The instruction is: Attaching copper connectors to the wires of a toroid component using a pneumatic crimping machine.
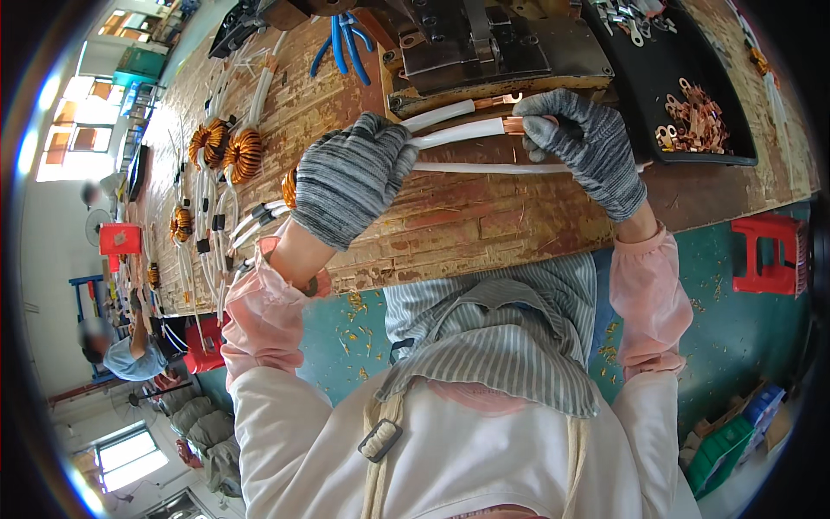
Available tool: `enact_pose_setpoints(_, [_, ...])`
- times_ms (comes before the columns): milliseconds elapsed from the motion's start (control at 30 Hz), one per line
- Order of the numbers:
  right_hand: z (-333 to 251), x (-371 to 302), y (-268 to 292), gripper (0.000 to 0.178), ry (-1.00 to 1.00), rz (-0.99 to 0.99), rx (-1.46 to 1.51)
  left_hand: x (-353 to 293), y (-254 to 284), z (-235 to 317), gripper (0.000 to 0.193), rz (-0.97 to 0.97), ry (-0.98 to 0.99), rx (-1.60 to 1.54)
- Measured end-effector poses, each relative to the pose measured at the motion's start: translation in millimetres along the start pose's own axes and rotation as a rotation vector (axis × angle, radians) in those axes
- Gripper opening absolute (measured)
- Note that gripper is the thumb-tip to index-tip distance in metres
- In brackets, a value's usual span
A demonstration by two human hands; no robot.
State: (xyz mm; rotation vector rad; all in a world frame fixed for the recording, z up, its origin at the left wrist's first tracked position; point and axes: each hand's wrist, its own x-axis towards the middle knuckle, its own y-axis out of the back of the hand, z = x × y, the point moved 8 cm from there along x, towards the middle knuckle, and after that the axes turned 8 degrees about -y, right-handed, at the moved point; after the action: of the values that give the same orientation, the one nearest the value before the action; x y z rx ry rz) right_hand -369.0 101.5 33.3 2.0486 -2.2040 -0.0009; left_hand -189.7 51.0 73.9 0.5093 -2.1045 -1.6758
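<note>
My left hand [353, 180], in a grey striped knit glove, is closed around a bundle of white-sleeved cables. From its fist the middle cable [458, 134] points right, ending in a copper-coloured tip [513, 126]. The thumb and fingers of my right hand [588, 143], gloved alike, pinch at that tip; they partly hide it, so whether a lug sits on it is unclear. Above it, another cable [443, 114] carries a copper lug [500, 100]. A third white cable [493, 169] runs below, passing under my right hand. Part of a copper-wound coil [290, 188] shows behind my left wrist.
A dark metal press [471, 52] stands just beyond my hands, with blue-handled pliers [342, 45] to its left. A black tray [709, 158] of copper and silver lugs lies right. Wound coils [243, 156] with white leads cover the left bench. A red stool [768, 254] stands right.
</note>
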Motion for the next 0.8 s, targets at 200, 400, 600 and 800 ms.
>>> enact_pose_setpoints(200, [-24,9,-3,0.015,0.027,-0.027,0.033,0,4,9,0.026,0.062,-0.108,-0.026])
enact_pose_setpoints(400, [-26,20,3,0.015,0.05,0.011,-0.065,7,3,11,0.023,0.113,-0.031,0.047])
enact_pose_setpoints(600, [-41,29,6,0.017,0.137,-0.006,0.087,12,25,4,0.024,0.173,-0.098,-0.081])
enact_pose_setpoints(800, [-50,35,14,0.018,0.369,0.09,-0.217,19,34,-3,0.022,0.206,-0.244,0.036])
